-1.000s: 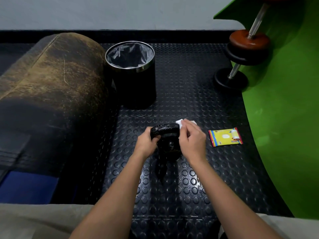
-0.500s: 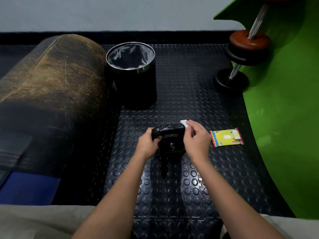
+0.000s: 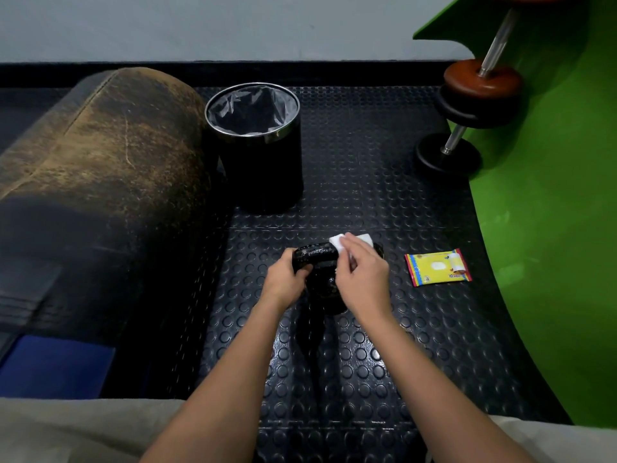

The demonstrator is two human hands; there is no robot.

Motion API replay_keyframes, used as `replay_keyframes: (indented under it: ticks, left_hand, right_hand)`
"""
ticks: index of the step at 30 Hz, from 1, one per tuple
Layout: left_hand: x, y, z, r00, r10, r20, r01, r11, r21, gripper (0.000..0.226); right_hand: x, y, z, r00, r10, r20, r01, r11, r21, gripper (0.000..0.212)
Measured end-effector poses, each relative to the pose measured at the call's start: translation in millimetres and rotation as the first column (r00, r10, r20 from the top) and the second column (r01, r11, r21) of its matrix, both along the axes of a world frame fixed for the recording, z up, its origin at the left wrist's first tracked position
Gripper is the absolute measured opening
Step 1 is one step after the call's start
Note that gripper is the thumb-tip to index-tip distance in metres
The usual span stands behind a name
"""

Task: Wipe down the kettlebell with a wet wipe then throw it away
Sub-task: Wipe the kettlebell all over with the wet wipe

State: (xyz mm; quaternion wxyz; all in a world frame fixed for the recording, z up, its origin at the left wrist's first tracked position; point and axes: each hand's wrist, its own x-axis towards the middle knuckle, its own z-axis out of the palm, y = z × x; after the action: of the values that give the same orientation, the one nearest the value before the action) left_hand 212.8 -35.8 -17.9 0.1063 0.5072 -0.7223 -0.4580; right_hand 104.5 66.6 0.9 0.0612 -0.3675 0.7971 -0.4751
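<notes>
At frame centre, the black kettlebell (image 3: 325,289) stands on the studded rubber mat (image 3: 384,202). The left hand (image 3: 285,284) grips its handle; the right hand (image 3: 362,279) pinches a white wet wipe (image 3: 337,242) against the handle's top. The lined bin (image 3: 255,142) stands above.

The kettlebell (image 3: 325,289) sits mid-floor between both hands, the wipe (image 3: 350,241) on its far top, the wipe packet (image 3: 438,267) just right, the bin (image 3: 255,145) far left of it, and dumbbells (image 3: 467,108) far right.
</notes>
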Motion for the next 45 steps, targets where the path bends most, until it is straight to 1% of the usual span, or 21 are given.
replay_keyframes:
  ticks: [1,2,4,6,7,10,11,13,15,19,24,27,29,31,33,35,38,39,42,43,45]
  left_hand:
    - [0,0,0,1.000,0.001,0.000,-0.001,1.000,0.000,0.030]
    - [0,1,0,1.000,-0.001,-0.002,0.001,1.000,0.002,0.030]
    - [0,1,0,1.000,-0.011,-0.011,0.011,1.000,0.007,0.030]
    - [1,0,-1,1.000,-0.014,-0.015,0.015,1.000,0.012,0.029]
    - [1,0,-1,1.000,-0.010,-0.016,0.011,1.000,0.012,0.029]
    - [0,0,-2,0.999,0.013,-0.029,-0.012,1.000,0.009,0.029]
    - [0,1,-3,0.999,0.022,-0.041,-0.022,1.000,0.015,0.029]
    - [0,2,-3,0.997,0.042,-0.061,-0.040,0.999,0.032,0.028]
    - [0,3,-4,0.996,0.060,-0.065,-0.057,0.997,0.041,0.027]
    - [-1,4,-9,0.993,0.095,-0.068,-0.092,0.995,0.042,0.028]
    - [-5,-3,-7,0.996,0.076,-0.054,-0.073,0.996,0.047,0.029]
    - [-8,-6,-6,0.996,0.072,-0.059,-0.069,0.996,0.053,0.032]
    - [-10,-8,-7,0.996,0.068,-0.063,-0.065,0.997,0.053,0.034]
    - [-13,-12,-6,0.997,0.054,-0.056,-0.051,0.997,0.050,0.035]
    - [-15,-15,-5,0.998,0.037,-0.057,-0.034,0.998,0.049,0.035]
    - [-15,-17,-6,0.998,0.031,-0.061,-0.028,0.998,0.060,0.037]
    - [-15,-17,-9,0.998,0.021,-0.062,-0.016,0.997,0.078,0.038]
    - [-15,-19,-10,0.998,0.016,-0.067,-0.011,0.997,0.075,0.038]
    - [-20,-26,-11,0.998,0.020,-0.067,-0.016,0.998,0.056,0.037]
    - [-21,-27,-11,0.998,0.020,-0.063,-0.017,0.998,0.054,0.037]
    - [-24,-29,-12,0.998,0.015,-0.054,-0.012,0.998,0.058,0.037]
  right_hand:
    - [1,0,0,0.999,0.032,0.002,-0.032,0.999,0.001,0.026]
    - [-1,0,0,1.000,0.024,0.009,-0.024,1.000,-0.010,0.026]
    - [-8,2,0,0.995,-0.083,0.047,0.085,0.995,-0.047,0.025]
    - [-11,5,2,0.984,-0.164,0.070,0.167,0.985,-0.040,0.025]
    - [-10,4,3,0.987,-0.155,0.051,0.156,0.987,-0.029,0.025]
    - [-2,1,7,1.000,-0.025,-0.006,0.025,0.999,0.020,0.025]
    - [-3,0,8,1.000,-0.007,-0.010,0.007,0.999,0.032,0.025]
    - [-10,1,11,0.998,-0.061,0.033,0.060,0.997,0.043,0.024]
    - [-22,3,15,0.986,-0.129,0.103,0.121,0.989,0.088,0.024]
    - [-35,1,21,0.989,-0.092,0.112,0.072,0.982,0.176,0.023]
    - [-36,4,24,0.988,-0.112,0.109,0.088,0.976,0.201,0.024]
    - [-27,6,19,0.985,-0.166,0.054,0.152,0.967,0.205,0.026]
    - [-16,7,16,0.985,-0.174,0.019,0.169,0.972,0.164,0.026]
    - [-7,5,16,0.992,-0.119,-0.041,0.123,0.982,0.140,0.025]
    - [-6,2,18,0.996,-0.016,-0.086,0.030,0.986,0.167,0.025]
    - [-14,2,21,0.999,0.000,-0.034,0.007,0.978,0.207,0.026]
    - [-18,10,24,0.994,-0.108,0.024,0.102,0.975,0.197,0.027]
    - [-15,8,25,0.994,-0.107,0.016,0.102,0.976,0.190,0.026]
    - [-3,-3,31,1.000,0.019,0.017,-0.022,0.978,0.209,0.026]
    - [-3,-4,32,0.999,0.033,0.031,-0.039,0.974,0.222,0.028]
    - [-10,0,32,0.998,-0.032,0.057,0.017,0.969,0.247,0.030]
